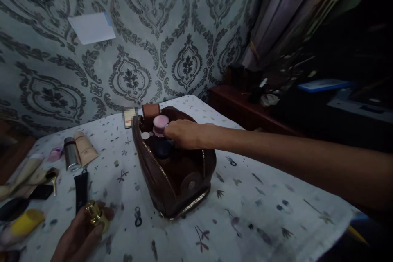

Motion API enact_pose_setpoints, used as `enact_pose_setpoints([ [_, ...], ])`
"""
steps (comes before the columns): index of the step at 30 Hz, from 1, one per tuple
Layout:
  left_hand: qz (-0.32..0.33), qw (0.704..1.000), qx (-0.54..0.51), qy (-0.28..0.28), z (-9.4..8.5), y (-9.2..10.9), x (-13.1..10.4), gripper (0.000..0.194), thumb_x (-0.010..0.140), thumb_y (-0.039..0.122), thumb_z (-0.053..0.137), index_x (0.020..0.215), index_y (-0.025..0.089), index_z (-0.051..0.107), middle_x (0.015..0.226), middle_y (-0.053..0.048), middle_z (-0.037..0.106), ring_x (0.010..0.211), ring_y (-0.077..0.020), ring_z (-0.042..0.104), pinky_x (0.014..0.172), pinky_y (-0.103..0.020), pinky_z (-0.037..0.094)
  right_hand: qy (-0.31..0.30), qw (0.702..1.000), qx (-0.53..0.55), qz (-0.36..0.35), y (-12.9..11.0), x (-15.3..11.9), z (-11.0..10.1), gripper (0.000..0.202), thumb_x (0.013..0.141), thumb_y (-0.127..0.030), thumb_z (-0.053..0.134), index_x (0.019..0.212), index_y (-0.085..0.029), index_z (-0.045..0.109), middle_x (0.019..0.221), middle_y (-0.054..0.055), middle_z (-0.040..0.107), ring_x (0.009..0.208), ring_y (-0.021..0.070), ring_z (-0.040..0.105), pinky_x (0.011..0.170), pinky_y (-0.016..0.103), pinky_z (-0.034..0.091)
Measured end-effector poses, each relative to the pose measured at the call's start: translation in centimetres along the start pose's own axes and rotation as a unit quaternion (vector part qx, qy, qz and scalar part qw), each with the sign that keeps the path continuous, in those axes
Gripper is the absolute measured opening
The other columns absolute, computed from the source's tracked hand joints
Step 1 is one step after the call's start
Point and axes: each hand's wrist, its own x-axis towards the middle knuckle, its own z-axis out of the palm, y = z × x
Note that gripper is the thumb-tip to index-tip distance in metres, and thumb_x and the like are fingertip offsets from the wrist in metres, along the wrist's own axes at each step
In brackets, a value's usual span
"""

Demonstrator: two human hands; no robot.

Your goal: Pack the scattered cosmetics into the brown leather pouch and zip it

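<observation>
A brown toiletry bag (147,176) stands unzipped on the cloth-covered table, its top gaping wide. My right hand (186,134) reaches into it from the right, fingers closed at the side of a pink-lidded jar (161,123); the fingertips are partly hidden. Below that jar, inside the bag, sits a dark rounded item (162,148), and a small pale round piece (145,135) shows by the zipper. At the lower left, my left hand (81,231) is wrapped round a small shiny gold bottle (97,215), just left of the bag.
Left on the table are a silver cylinder (72,153), a beige tube (85,148), a black strap-like item (81,188), a yellow item (27,222) and several other cosmetics. A small box (129,117) stands behind the bag. Patterned wall behind; dark red furniture (236,100) at right.
</observation>
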Motion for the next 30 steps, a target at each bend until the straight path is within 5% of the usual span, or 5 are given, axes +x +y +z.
enact_pose_setpoints([
  [7, 0.032, 0.999, 0.001, 0.0, 0.2, 0.8, -0.3, 0.061, 0.069, 0.066, 0.075, 0.109, 0.022, 0.063, 0.102, -0.007, 0.076, 0.102, -0.0269, 0.07, 0.088, -0.027, 0.056, -0.002, 1.0, 0.011, -0.014, -0.2, 0.0, -0.3, 0.032, 0.087, -0.012, 0.054, 0.117, -0.013, 0.066, 0.106, 0.016, 0.073, 0.101, 0.0295, 0.069, 0.078, 0.034, 0.05],
  [14, -0.009, 0.998, 0.014, -0.067, -1.2, 0.5, 0.6, 0.068, 0.065, 0.066, 0.078, 0.111, 0.018, 0.063, 0.108, -0.01, 0.075, 0.108, -0.026, 0.068, 0.09, -0.023, 0.054, -0.007, 1.0, 0.015, -0.016, -0.5, -0.3, -0.6, 0.032, 0.085, -0.013, 0.057, 0.115, -0.013, 0.067, 0.102, 0.015, 0.074, 0.099, 0.0284, 0.07, 0.077, 0.032, 0.05],
  [20, 0.03, 0.999, -0.019, 0.012, 0.6, 1.6, -0.9, 0.064, 0.069, 0.068, 0.074, 0.111, 0.021, 0.063, 0.101, -0.006, 0.075, 0.1, -0.0238, 0.069, 0.087, -0.023, 0.053, -0.009, 0.999, -0.023, -0.02, -0.7, -0.3, -0.5, 0.03, 0.086, -0.01, 0.054, 0.113, -0.011, 0.067, 0.103, 0.017, 0.074, 0.103, 0.0302, 0.07, 0.078, 0.034, 0.051],
  [30, 0.037, 0.999, -0.014, -0.01, 0.5, 2.0, -0.9, 0.064, 0.065, 0.068, 0.077, 0.107, 0.021, 0.065, 0.1, -0.007, 0.076, 0.096, -0.0247, 0.07, 0.084, -0.023, 0.054, -0.019, 0.999, -0.039, -0.009, -1.0, -0.8, -1.0, 0.027, 0.087, -0.009, 0.053, 0.111, -0.012, 0.068, 0.107, 0.017, 0.074, 0.103, 0.0285, 0.07, 0.078, 0.033, 0.05],
])
